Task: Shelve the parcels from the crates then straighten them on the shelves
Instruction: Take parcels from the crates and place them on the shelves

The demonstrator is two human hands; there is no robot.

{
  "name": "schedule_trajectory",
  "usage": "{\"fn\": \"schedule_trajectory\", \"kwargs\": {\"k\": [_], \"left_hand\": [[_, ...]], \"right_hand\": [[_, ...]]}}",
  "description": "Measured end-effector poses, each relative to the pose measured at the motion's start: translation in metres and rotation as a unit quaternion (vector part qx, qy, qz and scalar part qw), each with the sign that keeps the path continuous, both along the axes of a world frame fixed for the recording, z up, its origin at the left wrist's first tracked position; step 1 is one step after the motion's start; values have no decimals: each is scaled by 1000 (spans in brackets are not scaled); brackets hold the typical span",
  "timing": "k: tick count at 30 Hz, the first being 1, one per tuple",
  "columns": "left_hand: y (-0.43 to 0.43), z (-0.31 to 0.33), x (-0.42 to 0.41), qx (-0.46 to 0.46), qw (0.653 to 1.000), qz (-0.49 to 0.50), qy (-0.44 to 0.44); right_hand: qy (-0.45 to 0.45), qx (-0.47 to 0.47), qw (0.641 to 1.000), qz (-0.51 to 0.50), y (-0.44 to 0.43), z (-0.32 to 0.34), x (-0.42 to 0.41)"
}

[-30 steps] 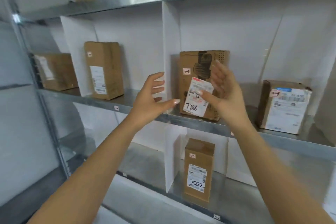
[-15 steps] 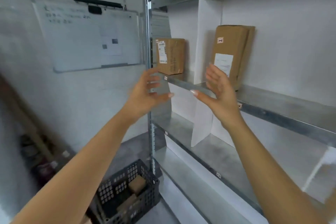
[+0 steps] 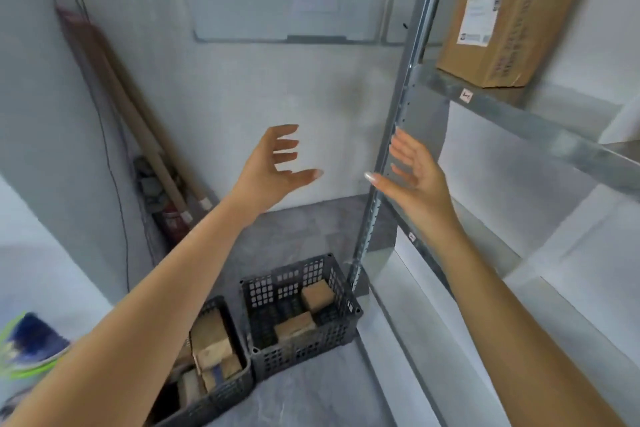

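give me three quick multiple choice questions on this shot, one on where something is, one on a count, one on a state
1. Where are the crates?
A. on the floor beside the shelf post
B. on a shelf
C. in the hands

2. How many dark crates show?
A. one
B. two
C. four

3. What state are the hands in?
A. gripping a parcel
B. open and empty
C. resting on the shelf

A: both crates sit on the grey floor by the post.
B: two stand side by side.
B: left hand and right hand have spread fingers and hold nothing.
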State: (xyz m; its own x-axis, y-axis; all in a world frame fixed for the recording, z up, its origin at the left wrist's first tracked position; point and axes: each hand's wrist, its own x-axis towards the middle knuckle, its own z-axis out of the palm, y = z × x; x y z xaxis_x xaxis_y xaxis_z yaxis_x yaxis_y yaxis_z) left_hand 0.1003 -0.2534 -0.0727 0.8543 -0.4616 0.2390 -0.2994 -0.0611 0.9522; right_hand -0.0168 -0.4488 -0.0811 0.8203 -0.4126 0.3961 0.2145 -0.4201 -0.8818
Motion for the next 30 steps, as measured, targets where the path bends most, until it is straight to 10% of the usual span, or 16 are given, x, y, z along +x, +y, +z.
{"fn": "schedule_trajectory", "kwargs": {"k": [18, 30], "left_hand": [[-77, -317, 189, 157, 948, 74, 266], [-84, -689, 242, 297, 831, 106, 458]], "right_hand": [[311, 88, 939, 118, -80, -299, 244], [603, 121, 765, 193, -113, -672, 305]]}}
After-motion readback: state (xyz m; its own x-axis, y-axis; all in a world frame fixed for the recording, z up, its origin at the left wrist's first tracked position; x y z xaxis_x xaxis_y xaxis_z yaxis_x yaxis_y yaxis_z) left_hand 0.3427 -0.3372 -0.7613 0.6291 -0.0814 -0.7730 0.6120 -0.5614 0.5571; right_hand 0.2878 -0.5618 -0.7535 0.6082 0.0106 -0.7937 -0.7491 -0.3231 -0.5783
